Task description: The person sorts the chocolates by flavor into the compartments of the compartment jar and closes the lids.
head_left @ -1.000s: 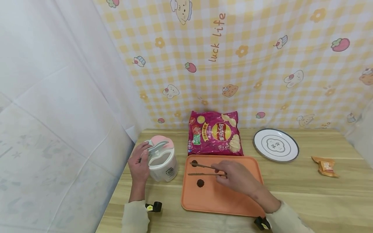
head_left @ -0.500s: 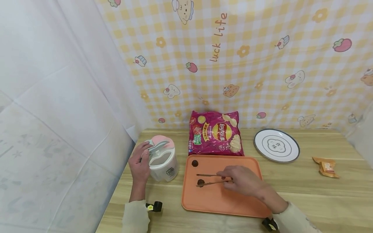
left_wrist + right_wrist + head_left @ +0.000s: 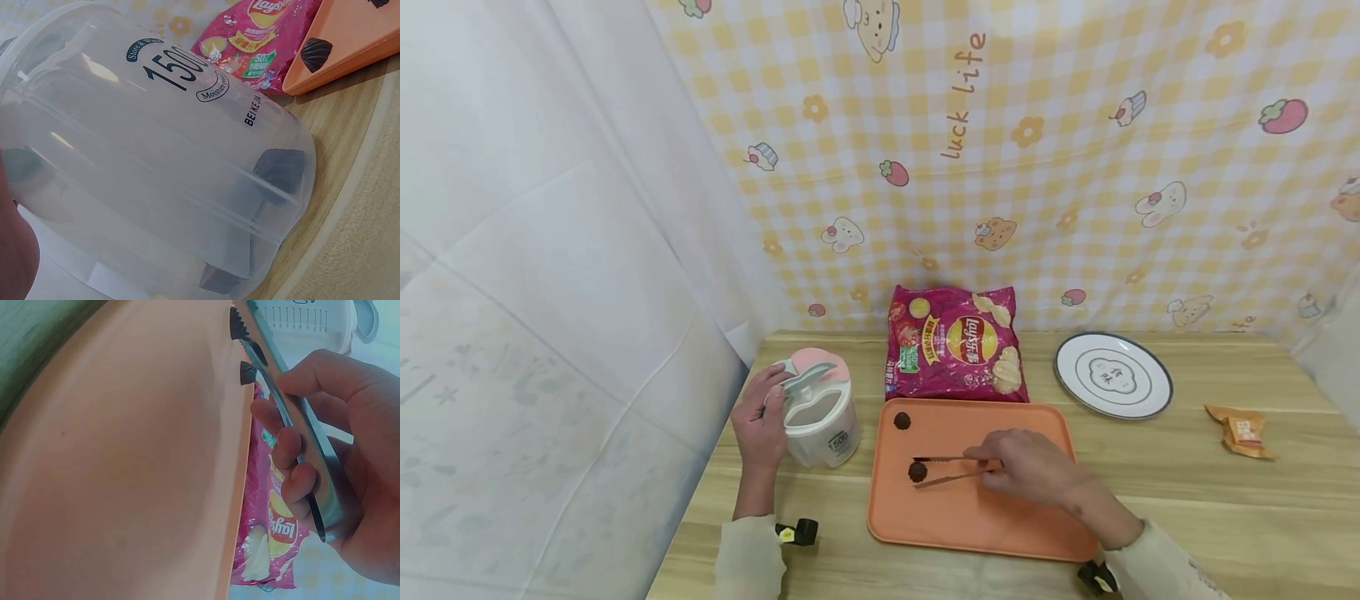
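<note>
In the head view my left hand (image 3: 762,421) holds the raised pale-green lid flap (image 3: 808,377) of a clear plastic storage canister (image 3: 808,448). Through its wall, the left wrist view shows dark pieces (image 3: 280,172) at the bottom. My right hand (image 3: 1026,467) grips metal tongs (image 3: 943,479) over an orange tray (image 3: 970,525). The spread tong arms stand on either side of a dark brown fluted sweet (image 3: 917,472), with a small gap beside it. Another such sweet (image 3: 902,421) lies near the tray's back left corner.
A magenta bag of Lay's chips (image 3: 955,346) lies behind the tray, by its back edge. To the right are a white plate (image 3: 1112,375) with a dark rim and a small orange packet (image 3: 1242,431). Cloth curtains (image 3: 1037,167) hang behind and at the left.
The right hand has brought the tongs from the back sweet towards the front and slightly right, so their arms now flank the nearer sweet. The left hand and canister stay put.
</note>
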Motion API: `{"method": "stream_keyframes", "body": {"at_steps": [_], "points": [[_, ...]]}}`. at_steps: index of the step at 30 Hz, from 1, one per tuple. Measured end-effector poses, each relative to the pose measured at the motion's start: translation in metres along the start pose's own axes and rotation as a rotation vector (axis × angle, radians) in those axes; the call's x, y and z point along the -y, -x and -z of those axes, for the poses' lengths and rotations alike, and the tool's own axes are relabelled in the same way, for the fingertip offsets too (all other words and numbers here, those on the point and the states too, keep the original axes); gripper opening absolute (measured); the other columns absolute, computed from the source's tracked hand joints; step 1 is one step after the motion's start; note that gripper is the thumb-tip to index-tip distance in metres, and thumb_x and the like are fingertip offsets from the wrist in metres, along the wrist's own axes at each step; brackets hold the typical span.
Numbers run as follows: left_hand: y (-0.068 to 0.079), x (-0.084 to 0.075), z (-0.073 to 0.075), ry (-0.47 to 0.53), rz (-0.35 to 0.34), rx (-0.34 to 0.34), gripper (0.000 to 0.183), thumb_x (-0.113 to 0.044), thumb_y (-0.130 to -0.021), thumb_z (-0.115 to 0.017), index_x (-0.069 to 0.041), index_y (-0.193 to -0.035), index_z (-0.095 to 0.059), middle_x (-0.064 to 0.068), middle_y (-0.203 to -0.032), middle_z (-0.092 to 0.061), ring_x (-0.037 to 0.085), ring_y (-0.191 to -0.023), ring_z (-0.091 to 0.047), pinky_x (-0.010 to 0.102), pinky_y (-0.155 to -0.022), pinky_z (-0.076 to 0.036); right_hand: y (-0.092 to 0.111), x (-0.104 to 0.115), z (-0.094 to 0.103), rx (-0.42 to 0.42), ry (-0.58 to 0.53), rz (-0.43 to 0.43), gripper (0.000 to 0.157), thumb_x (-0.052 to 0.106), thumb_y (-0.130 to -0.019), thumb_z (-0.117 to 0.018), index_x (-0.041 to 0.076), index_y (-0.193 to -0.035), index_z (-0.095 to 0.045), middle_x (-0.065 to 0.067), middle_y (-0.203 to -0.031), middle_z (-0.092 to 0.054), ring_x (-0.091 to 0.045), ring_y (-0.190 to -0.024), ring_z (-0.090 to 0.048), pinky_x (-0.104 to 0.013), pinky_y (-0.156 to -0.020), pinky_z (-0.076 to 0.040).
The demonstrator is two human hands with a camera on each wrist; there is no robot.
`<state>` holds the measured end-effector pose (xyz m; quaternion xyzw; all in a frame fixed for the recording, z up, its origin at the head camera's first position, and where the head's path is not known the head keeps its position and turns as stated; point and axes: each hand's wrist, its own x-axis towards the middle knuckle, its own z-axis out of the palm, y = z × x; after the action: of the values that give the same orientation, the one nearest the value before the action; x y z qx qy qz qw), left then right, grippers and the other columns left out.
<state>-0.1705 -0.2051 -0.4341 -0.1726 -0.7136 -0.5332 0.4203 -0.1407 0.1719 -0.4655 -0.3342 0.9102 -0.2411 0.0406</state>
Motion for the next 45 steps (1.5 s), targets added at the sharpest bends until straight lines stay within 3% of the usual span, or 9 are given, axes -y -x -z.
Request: {"method": "stream_keyframes", "body": {"at_steps": [7,16,45], "points": [[0.0004,0.0017,-0.0011,0.016,-0.016,-0.010,0.020,0.013,-0.090,-0.052,0.020,-0.094,-0.070,0.039,-0.098,-0.065,0.055,-0.103,-0.058,0.025,-0.099,-0.048,-0.0002,-0.0016,-0.0007,0.013,0.004,0.003,0.032,0.014,-0.088,-0.076,0.009,-0.119,-0.078,0.015,-0.090,-0.066,-0.001,-0.072,-0.052,-0.025,-0.063,-0.048],[-0.0004,0.0014,-0.0014,0.008,-0.015,-0.008,0.020,0.013,-0.090,-0.052,0.019,-0.094,-0.070,0.038,-0.097,-0.066,0.052,-0.103,-0.060,0.025,-0.099,-0.047,-0.0004,-0.0043,-0.0019,0.002,0.017,0.031,0.029,0.014,-0.089,-0.079,0.012,-0.119,-0.079,0.021,-0.075,-0.054,0.000,-0.062,-0.037,-0.022,-0.053,-0.035],[-0.0003,0.0003,-0.0012,0.004,-0.019,-0.009,0.020,0.012,-0.090,-0.052,0.018,-0.093,-0.070,0.039,-0.098,-0.065,0.057,-0.102,-0.057,0.024,-0.098,-0.048,0.0012,-0.0048,-0.0013,0.007,0.000,0.080,0.023,0.013,-0.092,-0.078,0.014,-0.115,-0.081,0.021,-0.072,-0.053,0.001,-0.061,-0.040,-0.022,-0.055,-0.038]]}}
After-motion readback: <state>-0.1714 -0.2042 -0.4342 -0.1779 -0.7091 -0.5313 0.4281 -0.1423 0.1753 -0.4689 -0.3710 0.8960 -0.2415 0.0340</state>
